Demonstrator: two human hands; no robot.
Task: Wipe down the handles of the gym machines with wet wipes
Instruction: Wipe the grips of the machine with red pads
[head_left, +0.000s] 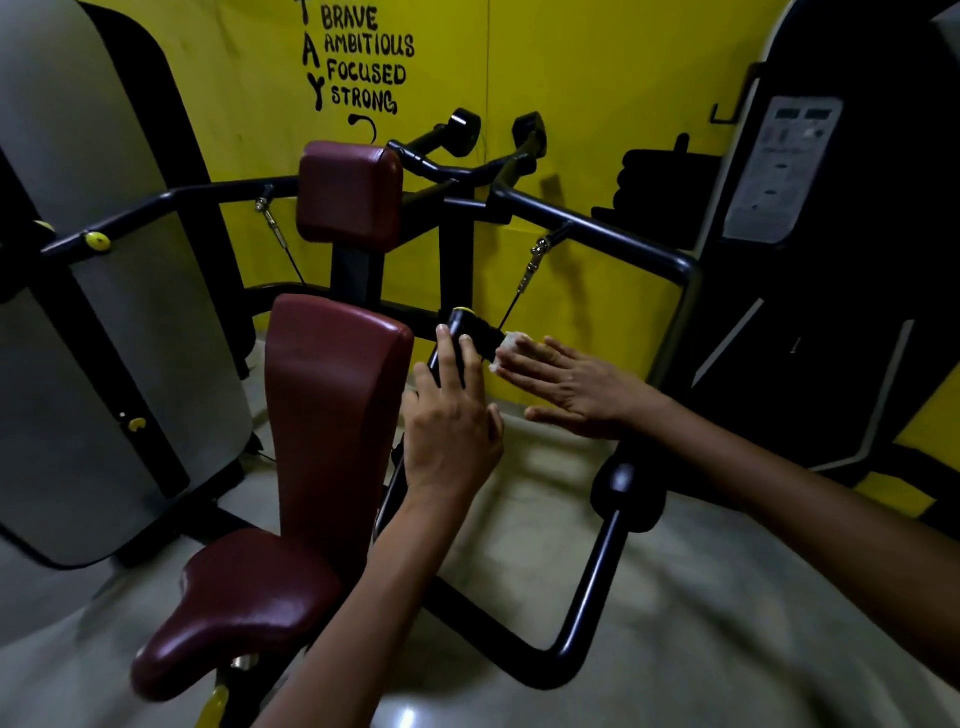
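Note:
A black machine handle (464, 332) with a yellow end cap stands beside the maroon back pad (332, 395). My left hand (449, 415) lies against the handle from the near side, fingers straight along it. My right hand (563, 384) reaches in from the right with flat fingers, pressing a white wet wipe (511, 345) against the handle's right side. Most of the wipe is hidden under the fingertips.
The maroon seat (228, 608) and headrest (350, 195) sit left of the hands. Black frame arms (597, 228) cross behind, with thin cables. A black floor bar (592, 582) runs below. Grey shrouded machines (104, 338) stand at left and a dark one (810, 208) at right, before a yellow wall.

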